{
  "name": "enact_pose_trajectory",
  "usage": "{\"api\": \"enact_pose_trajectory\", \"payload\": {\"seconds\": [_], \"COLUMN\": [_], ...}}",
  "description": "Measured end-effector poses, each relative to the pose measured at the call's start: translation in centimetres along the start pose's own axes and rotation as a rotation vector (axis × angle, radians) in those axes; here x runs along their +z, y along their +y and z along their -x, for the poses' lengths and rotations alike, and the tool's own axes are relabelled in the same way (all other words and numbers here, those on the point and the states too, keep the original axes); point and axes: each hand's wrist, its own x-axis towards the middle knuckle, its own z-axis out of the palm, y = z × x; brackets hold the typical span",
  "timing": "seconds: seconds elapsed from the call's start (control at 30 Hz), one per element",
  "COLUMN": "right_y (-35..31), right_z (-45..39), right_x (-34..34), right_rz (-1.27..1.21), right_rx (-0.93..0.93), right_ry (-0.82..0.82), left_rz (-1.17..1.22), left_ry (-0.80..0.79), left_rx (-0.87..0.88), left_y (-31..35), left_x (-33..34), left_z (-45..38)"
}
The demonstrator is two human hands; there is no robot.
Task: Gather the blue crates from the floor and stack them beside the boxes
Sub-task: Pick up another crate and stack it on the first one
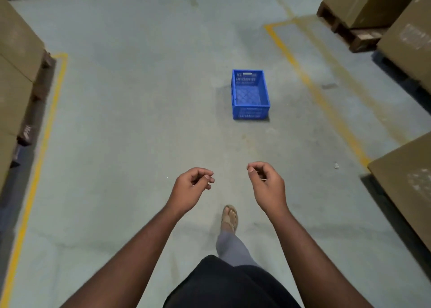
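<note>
One blue plastic crate (pixel 250 95) stands upright and empty on the grey floor ahead, slightly right of centre. My left hand (pixel 192 187) and my right hand (pixel 265 185) are held out in front of me, well short of the crate. Both hold nothing, with fingers loosely curled and apart. Large brown cardboard boxes (pixel 405 39) stand on pallets at the right, more boxes (pixel 16 74) line the left.
Yellow floor lines (pixel 312 83) mark bays on both sides of the aisle. Dark wooden pallets (pixel 356 34) stick out under the boxes at the upper right. Another big box (pixel 405 181) juts in at the right. My sandalled foot (pixel 229 218) is on the floor.
</note>
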Motion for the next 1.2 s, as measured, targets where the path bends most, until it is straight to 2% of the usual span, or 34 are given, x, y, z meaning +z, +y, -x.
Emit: {"api": "enact_pose_trajectory", "payload": {"seconds": [0.33, 0.63, 0.8, 0.97, 1.07, 1.2], "right_y": [-8.0, -11.2, -11.9, -14.4, -15.4, -15.0], "right_z": [-22.6, -41.8, -52.7, -61.5, -66.3, -73.8], "right_x": [6.2, 14.7, 20.9, 25.4, 27.0, 27.3], "right_rz": [0.044, 0.034, 0.015, -0.076, -0.154, -0.189], "right_rx": [-0.067, 0.018, 0.105, 0.217, 0.242, 0.226], "right_ry": [-0.093, -0.056, 0.025, 0.157, 0.228, 0.401], "left_rz": [0.007, 0.056, 0.009, -0.105, -0.164, -0.227], "left_ry": [0.066, 0.094, -0.007, -0.170, -0.262, -0.380], "left_rx": [0.079, 0.009, -0.037, -0.062, -0.056, -0.049], "left_y": [10.1, 11.7, 13.1, 18.0, 21.3, 24.6], "left_x": [-2.2, -7.6, -11.8, -15.3, -15.2, -13.0], "left_z": [-21.9, -43.2, -56.7, -70.1, -78.4, -89.8]}}
